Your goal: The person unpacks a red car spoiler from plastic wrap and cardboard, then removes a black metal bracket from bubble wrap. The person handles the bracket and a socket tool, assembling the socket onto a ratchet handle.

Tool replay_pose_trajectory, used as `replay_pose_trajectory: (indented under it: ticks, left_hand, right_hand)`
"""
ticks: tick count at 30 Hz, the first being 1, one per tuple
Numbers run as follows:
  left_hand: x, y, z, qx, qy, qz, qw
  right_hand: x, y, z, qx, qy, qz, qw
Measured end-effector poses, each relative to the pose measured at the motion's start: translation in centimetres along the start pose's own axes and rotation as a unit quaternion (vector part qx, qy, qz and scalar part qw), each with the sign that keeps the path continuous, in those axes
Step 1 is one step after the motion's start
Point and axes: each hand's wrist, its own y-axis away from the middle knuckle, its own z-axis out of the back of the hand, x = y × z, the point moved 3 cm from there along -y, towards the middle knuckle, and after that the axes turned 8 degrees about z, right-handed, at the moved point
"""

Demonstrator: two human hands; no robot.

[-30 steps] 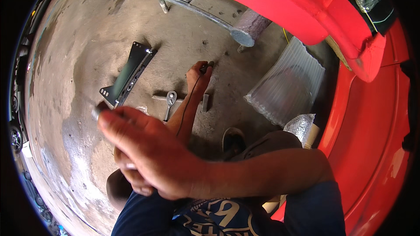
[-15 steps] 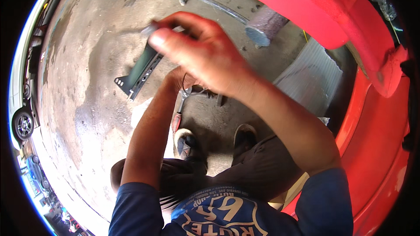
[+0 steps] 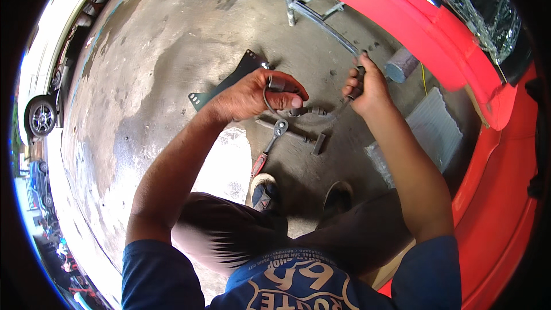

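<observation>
Clutching a grey metal part with looped cable [image 3: 281,89], left hand [image 3: 252,95]; right hand [image 3: 364,89] closed on dark tool handle [image 3: 359,80].

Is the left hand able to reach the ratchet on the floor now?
Probably not at once: the left hand is shut on a small metal part. The ratchet lies uncovered on the floor just below it.

The right hand [image 3: 364,89] has drawn off to the right, gripping a dark tool handle [image 3: 357,83] — the left hand [image 3: 252,95] now clasps a small grey cable-tailed part [image 3: 279,84], both hands apart
</observation>
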Motion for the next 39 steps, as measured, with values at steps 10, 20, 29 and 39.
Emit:
replay_pose_trajectory:
  ticks: [10, 20, 29, 39]
  left_hand:
    - [1.2, 4.2, 1.4, 0.072, 0.241, -0.031, 0.967]
    - [1.1, 4.0, 1.9, 0.057, 0.336, -0.026, 0.94]
    - [-0.1, 2.1, 1.7, -0.01, 0.359, -0.08, 0.93]
    - [0.7, 0.9, 1.4, -0.158, 0.1, -0.048, 0.981]
  right_hand:
    - [1.8, -1.4, 2.5, -0.015, -0.011, -0.115, 0.993]
    - [-2.8, 6.2, -3.9, 0.312, 0.239, -0.148, 0.907]
    - [-4.8, 6.6, -5.4, 0.39, 0.193, -0.096, 0.895]
    - [-3.6, 5.9, -5.6, 0.341, 0.079, -0.078, 0.933]
